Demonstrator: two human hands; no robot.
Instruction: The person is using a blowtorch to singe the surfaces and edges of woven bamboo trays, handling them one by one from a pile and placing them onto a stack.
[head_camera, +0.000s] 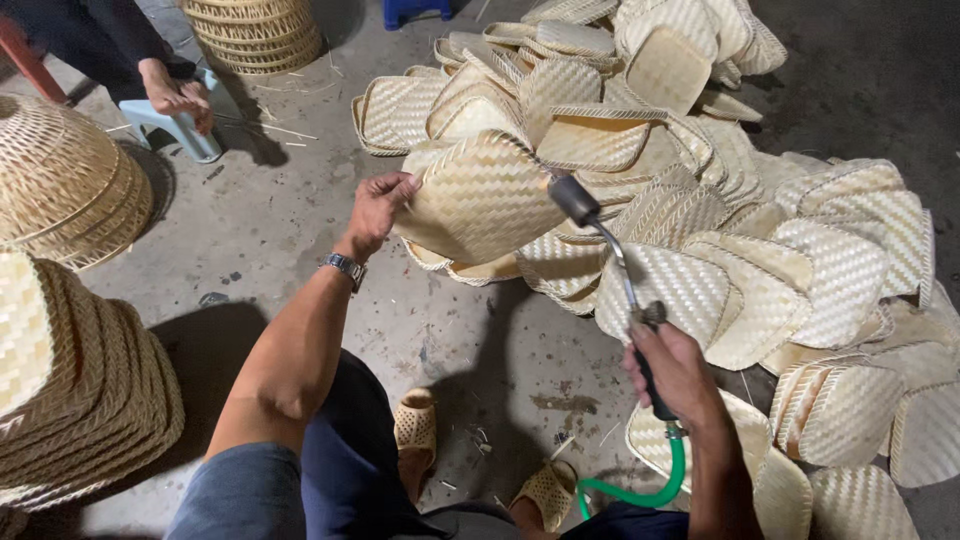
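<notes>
The left hand (378, 205) gripped a pale, shallow woven bamboo tray (480, 195) by its rim, tilted up. The right hand (672, 372) clenched a gas torch (610, 250), its nozzle beside the tray's edge.

A basket-weaving workshop. A large heap of woven bamboo trays (700, 180) covers the stained concrete floor (290, 220), with stacked finished baskets (70, 180) at the left and rear. A gas torch (610, 250) on a green hose (650, 485) and a co-worker seated on a low stool (175, 125) indicate handcraft production.
</notes>
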